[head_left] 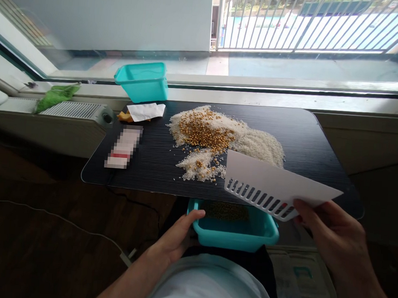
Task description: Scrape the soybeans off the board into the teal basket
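Observation:
My left hand (179, 234) grips the left end of a turquoise plastic bin (235, 241), thumb over its rim, just below the table's front edge. Small greenish-brown grains (227, 211) lie inside the bin. In my right hand (330, 226) is a white plastic sheet with a row of slots (272, 179), held by its right end, tilted above the table edge and the bin. Beyond it, a heap of white rice (260, 144) spreads over the dark table (309, 134). Yellow soybeans (203, 129) are mixed into the heap's left part. The sheet hides part of the rice.
Another turquoise bin (145, 84) stands at the back left by the window. White paper (146, 112) covers something yellowish-brown at the table's left. A blurred-out pinkish item (124, 147) lies nearer. A green cloth (57, 97) rests on the radiator (75, 110); a white cable (77, 226) crosses the floor.

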`<move>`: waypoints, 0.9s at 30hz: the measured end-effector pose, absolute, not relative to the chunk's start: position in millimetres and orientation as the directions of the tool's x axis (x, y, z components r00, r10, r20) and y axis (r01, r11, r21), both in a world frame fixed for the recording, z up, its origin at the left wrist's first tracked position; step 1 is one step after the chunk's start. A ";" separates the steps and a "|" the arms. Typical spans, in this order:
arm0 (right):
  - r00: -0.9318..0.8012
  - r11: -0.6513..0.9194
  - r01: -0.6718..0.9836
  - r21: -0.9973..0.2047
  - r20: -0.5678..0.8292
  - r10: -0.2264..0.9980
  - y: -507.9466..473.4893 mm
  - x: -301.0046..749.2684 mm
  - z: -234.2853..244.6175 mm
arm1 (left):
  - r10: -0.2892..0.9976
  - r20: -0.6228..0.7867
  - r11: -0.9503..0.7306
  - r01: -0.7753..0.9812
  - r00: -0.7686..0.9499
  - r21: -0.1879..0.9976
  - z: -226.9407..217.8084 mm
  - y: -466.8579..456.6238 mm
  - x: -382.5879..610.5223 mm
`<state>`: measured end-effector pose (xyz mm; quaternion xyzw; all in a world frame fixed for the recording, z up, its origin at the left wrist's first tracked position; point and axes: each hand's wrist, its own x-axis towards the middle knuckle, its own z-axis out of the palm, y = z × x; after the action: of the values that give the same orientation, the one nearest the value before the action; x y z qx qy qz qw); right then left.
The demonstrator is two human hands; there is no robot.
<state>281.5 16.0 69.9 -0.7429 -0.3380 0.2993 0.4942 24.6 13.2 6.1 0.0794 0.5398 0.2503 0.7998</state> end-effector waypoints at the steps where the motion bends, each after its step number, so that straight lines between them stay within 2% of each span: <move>1: 0.589 -0.257 0.172 -0.951 -0.110 0.800 19.9 278.1 69.3 | 0.486 -0.825 0.862 -0.314 0.288 0.398 5.9 13.3 24.2; 4: 0.550 -0.196 0.126 -0.972 -0.096 0.830 33.7 269.2 64.7 | 0.490 -0.828 0.858 -0.319 0.273 0.402 5.0 12.9 22.4; 9: 0.500 -0.143 0.215 -0.966 -0.017 0.866 47.3 265.3 56.2 | 0.493 -0.832 0.854 -0.325 0.255 0.407 4.0 11.8 17.1; 13: 0.415 -0.127 0.228 -0.965 -0.022 0.910 46.2 269.2 55.9 | 0.499 -0.834 0.848 -0.330 0.234 0.415 5.2 12.2 12.9; 18: 0.424 -0.104 0.199 -0.975 -0.010 0.906 44.9 268.6 56.5 | 0.515 -0.825 0.839 -0.337 0.234 0.428 6.1 13.0 9.5; 27: 0.091 -0.133 0.163 -0.978 -0.119 0.989 45.1 248.9 52.5 | 0.529 -0.830 0.816 -0.377 0.179 0.439 4.8 9.9 -3.8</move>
<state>248.9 45.1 52.5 -0.5909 -0.4872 0.4661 0.4431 -3.8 9.9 4.8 0.0668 0.5680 0.2960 0.7650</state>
